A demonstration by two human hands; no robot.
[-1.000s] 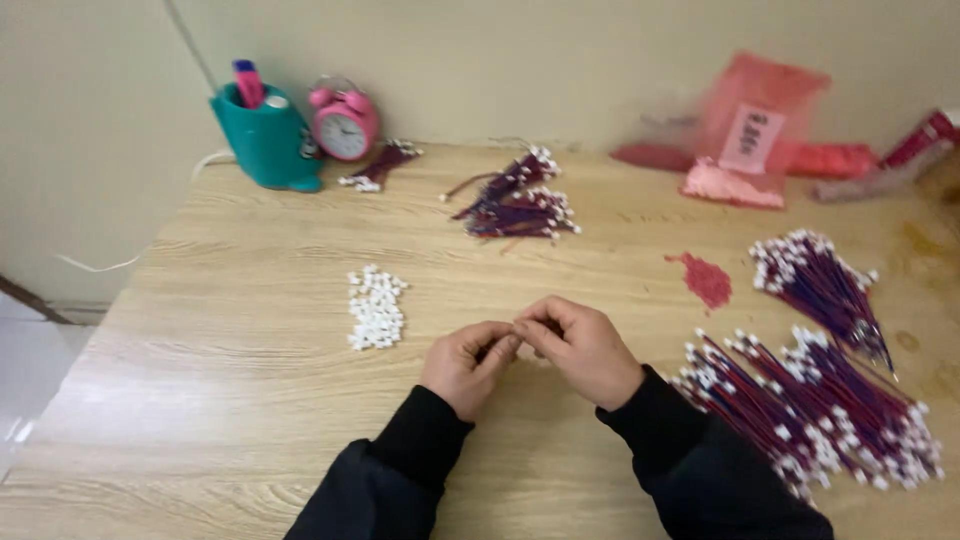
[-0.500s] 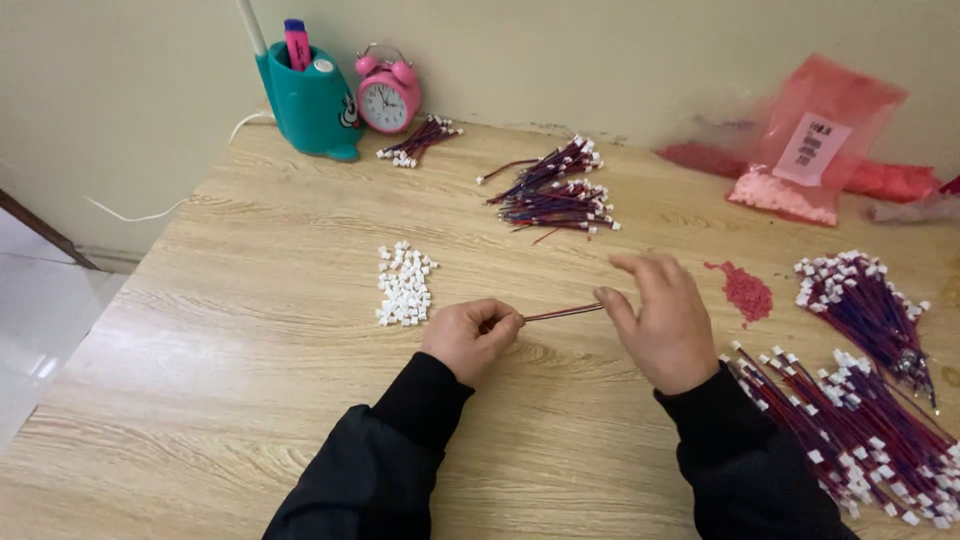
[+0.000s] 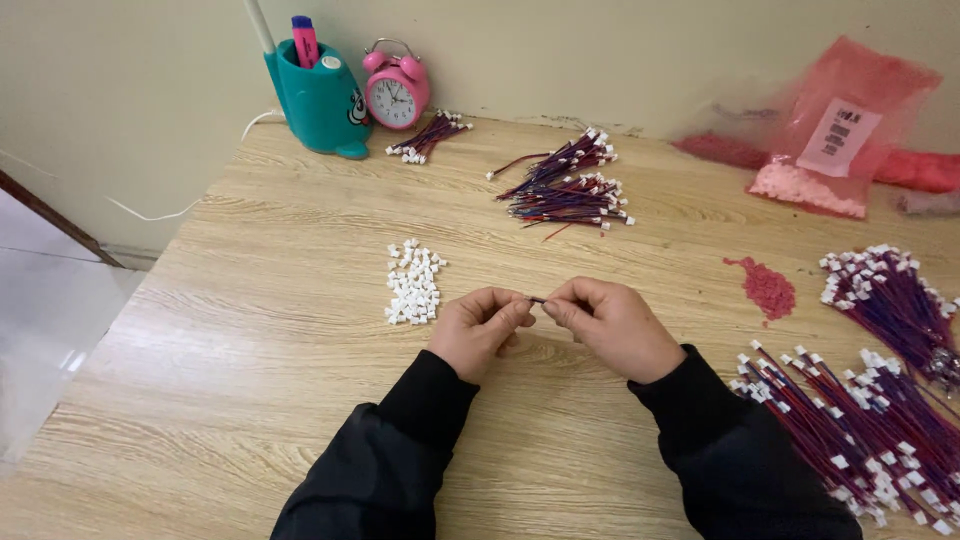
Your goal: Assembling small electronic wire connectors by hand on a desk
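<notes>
Hands pinched on one short wire, mid-table

Left hand (image 3: 482, 330) and right hand (image 3: 615, 325) are both closed, fingertips meeting on a thin dark wire (image 3: 537, 300) held just above the wooden table (image 3: 250, 330). White connector pile (image 3: 413, 284) lies just left of the hands. Wire bundles: bottom right (image 3: 860, 440), right edge (image 3: 890, 300), top centre (image 3: 565, 187). Pink alarm clock (image 3: 397, 92) and teal pen holder (image 3: 318, 100) stand at the far edge.
</notes>
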